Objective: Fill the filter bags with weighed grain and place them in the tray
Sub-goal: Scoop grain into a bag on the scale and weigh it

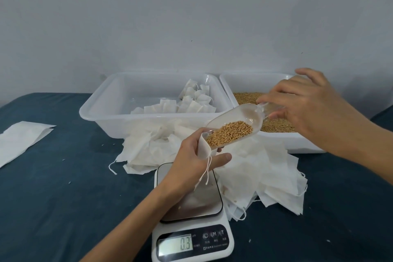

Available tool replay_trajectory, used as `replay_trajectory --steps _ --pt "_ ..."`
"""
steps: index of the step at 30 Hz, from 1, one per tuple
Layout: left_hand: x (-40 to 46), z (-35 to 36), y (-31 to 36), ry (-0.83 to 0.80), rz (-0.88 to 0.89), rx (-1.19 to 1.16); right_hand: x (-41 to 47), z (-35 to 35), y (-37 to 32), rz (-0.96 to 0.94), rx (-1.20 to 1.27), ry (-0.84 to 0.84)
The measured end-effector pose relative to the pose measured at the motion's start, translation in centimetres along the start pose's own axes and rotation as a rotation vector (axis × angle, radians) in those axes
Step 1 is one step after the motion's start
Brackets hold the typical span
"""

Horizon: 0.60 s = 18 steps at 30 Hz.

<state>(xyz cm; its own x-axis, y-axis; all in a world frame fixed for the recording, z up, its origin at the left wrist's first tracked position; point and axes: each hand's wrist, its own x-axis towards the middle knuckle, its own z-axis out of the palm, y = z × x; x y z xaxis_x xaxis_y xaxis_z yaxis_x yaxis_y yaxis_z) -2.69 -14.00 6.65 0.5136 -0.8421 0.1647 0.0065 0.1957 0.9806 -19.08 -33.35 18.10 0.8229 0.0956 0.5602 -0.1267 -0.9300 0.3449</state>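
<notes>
The left hand (pixel 191 159) pinches a small white drawstring filter bag (pixel 204 147) open above the white digital kitchen scale (pixel 191 215), near centre. The right hand (pixel 306 104) grips the handle of a clear plastic scoop (pixel 238 125), whose lip, loaded with golden grain (pixel 229 133), touches the bag's mouth. To pour well, tilt slowly, keeping the lip inside the mouth so no grain spills. The white plastic tray (pixel 102 110) holding filled bags sits far left; the grain bin (pixel 302 142) far right.
</notes>
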Motion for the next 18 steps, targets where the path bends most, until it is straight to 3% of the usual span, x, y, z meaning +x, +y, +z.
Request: replay_trajectory --steps 18 --pt "0.03 -0.06 0.20 0.079 -0.042 0.049 -0.08 0.35 -0.36 -0.001 -0.019 -0.013"
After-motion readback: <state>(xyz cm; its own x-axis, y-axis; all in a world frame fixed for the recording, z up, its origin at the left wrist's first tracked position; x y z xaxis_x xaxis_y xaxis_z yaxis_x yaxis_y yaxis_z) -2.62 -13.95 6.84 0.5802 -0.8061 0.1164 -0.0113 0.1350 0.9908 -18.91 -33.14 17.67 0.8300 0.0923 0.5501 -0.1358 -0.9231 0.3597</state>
